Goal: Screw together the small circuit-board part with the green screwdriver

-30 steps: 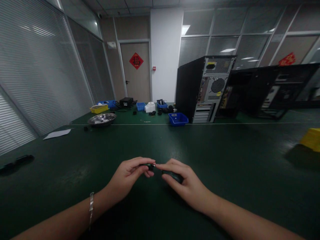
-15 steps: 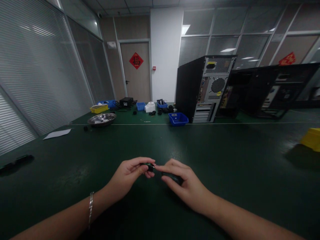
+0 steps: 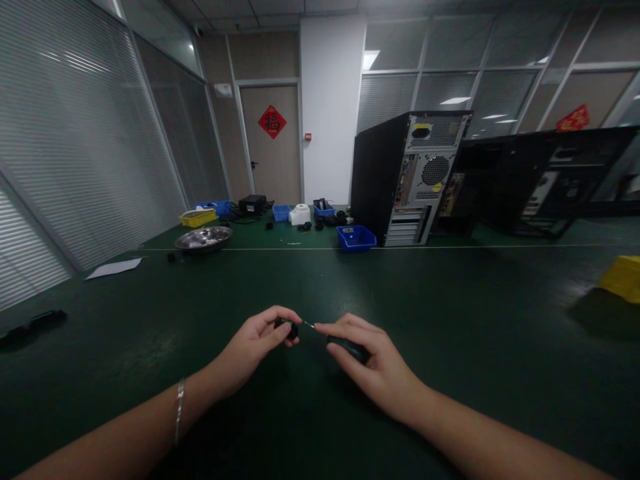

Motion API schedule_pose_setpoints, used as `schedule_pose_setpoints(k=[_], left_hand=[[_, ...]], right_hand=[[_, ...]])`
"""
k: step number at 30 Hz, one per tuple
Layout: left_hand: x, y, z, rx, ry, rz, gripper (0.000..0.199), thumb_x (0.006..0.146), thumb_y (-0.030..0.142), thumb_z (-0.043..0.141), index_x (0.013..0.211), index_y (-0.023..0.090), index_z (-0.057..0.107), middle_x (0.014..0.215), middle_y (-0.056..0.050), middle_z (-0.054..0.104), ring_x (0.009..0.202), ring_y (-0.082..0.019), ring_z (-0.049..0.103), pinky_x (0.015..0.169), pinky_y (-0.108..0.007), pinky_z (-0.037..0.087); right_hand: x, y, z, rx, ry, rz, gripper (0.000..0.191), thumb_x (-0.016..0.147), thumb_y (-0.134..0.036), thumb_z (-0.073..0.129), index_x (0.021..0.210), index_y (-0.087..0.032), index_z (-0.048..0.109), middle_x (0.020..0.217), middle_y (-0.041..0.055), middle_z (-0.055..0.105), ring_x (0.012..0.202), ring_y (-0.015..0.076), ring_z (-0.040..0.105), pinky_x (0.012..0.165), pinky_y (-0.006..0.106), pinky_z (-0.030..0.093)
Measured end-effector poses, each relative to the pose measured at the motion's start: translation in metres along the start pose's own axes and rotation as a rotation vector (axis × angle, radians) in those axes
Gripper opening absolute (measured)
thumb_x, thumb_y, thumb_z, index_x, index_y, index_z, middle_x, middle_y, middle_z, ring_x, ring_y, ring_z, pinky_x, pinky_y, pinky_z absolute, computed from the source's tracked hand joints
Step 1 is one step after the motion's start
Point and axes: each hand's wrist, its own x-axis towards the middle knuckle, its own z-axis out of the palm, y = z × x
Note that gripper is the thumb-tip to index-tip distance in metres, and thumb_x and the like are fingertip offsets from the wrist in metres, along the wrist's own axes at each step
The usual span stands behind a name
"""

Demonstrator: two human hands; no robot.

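My left hand pinches a small black part between thumb and fingers, just above the green table. Close to its right, my right hand grips a dark tool handle, and a thin metal tip points from it toward the small part. A short gap separates the tip from the part. A bracelet sits on my left wrist.
At the back stand a black computer tower, a second dark case, a blue bin, a metal bowl, a yellow tray and small parts. A yellow box lies far right, paper far left.
My left hand has drawn the small black part a little to the left and away from the tool tip; before, the two hands met at the part. Both hands sit slightly higher in view.
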Motion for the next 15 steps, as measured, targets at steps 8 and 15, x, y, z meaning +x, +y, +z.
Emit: schedule_pose_setpoints(k=[8,15], left_hand=[[-0.0022,0.0027,0.0044,0.303,0.037,0.081,0.012,0.084,0.027,0.051,0.093,0.019,0.054,0.102,-0.004,0.044,0.091,-0.017,0.048,0.080,-0.030,0.042],[-0.0015,-0.0070,0.0053,0.039,0.061,0.051,0.028,0.082,0.017,0.054,0.103,0.022,0.035,0.093,-0.001,0.046,0.091,-0.015,0.051,0.084,-0.033,0.041]], right_hand=[[0.0001,0.0013,0.0004,-0.020,0.001,0.014,0.030,0.089,-0.022,0.051,0.119,-0.025,0.059,0.092,0.0042,0.058,0.084,0.0164,0.056,0.074,0.029,0.046],[0.0001,0.0002,0.0002,-0.016,-0.007,0.021,0.030,0.089,-0.022,0.051,0.118,-0.024,0.059,0.093,0.0049,0.059,0.084,0.0170,0.056,0.074,0.030,0.046]])
